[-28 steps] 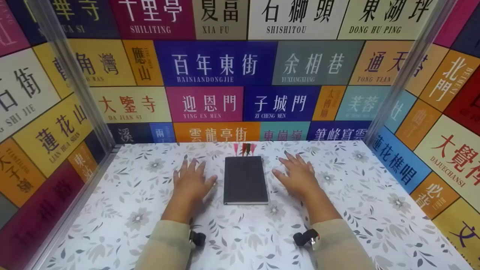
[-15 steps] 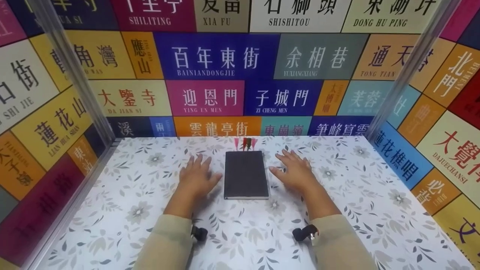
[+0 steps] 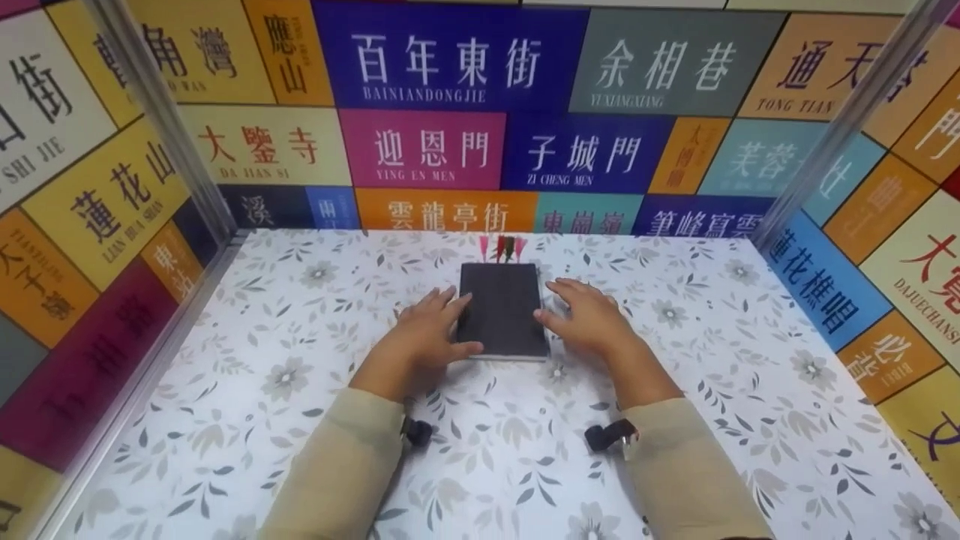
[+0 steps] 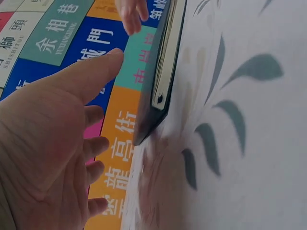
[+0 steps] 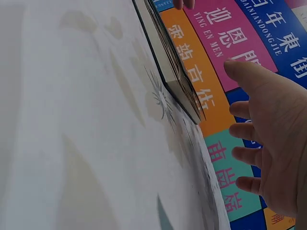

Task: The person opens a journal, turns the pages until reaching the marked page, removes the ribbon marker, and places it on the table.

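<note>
A closed book (image 3: 504,309) with a plain dark cover lies flat on the patterned white table. Small pink, red and green tassels (image 3: 500,249) stick out past its far edge. My left hand (image 3: 427,330) is at the book's left side, fingers spread, with thumb and fingertips overlapping the cover's left part in the head view. In the left wrist view that hand (image 4: 53,129) hovers with loose fingers beside the book's page edges (image 4: 168,62). On the other side, my right hand (image 3: 589,315) is spread, its thumb tip right at the book's right edge; it grips nothing.
Walls of coloured panels with writing (image 3: 442,150) rise behind and at both sides of the table (image 3: 285,442). Clear upright strips (image 3: 169,127) run along the corners. Each sleeve cuff carries a small black device (image 3: 416,433).
My left hand has moved right, from beside the book to over its left edge. The right hand has come slightly closer to the book. The head view has tilted down.
</note>
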### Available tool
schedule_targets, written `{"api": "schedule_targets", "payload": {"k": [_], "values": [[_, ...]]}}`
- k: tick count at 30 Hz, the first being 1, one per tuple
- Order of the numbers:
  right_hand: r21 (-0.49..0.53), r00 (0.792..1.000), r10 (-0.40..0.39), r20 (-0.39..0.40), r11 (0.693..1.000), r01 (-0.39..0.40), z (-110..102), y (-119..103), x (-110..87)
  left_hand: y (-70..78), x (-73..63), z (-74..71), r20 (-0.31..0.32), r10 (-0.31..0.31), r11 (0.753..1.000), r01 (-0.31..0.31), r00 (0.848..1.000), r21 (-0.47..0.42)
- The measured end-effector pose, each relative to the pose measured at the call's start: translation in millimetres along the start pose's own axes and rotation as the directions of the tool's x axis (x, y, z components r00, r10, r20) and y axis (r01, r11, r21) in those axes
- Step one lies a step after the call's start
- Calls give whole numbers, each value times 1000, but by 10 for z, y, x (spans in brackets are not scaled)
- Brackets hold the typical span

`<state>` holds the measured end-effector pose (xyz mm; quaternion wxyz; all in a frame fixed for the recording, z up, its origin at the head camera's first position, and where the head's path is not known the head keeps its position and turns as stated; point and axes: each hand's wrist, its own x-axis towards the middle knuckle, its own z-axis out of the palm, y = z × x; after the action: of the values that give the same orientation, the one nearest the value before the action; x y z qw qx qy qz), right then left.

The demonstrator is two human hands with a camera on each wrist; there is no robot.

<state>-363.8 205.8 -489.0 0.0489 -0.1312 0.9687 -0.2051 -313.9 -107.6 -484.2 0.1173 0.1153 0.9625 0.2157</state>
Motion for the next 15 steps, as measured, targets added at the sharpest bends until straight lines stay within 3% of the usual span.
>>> {"api": "schedule_targets", "payload": {"k": [6, 15], "values": [[51, 997, 12, 75, 999, -15, -43, -74, 50, 119, 54, 1, 56, 2, 1000, -4, 998, 28], [64, 990, 0, 141, 998, -9, 120, -69, 30, 143, 74, 161, 113, 44, 999, -45, 993, 7]]}}
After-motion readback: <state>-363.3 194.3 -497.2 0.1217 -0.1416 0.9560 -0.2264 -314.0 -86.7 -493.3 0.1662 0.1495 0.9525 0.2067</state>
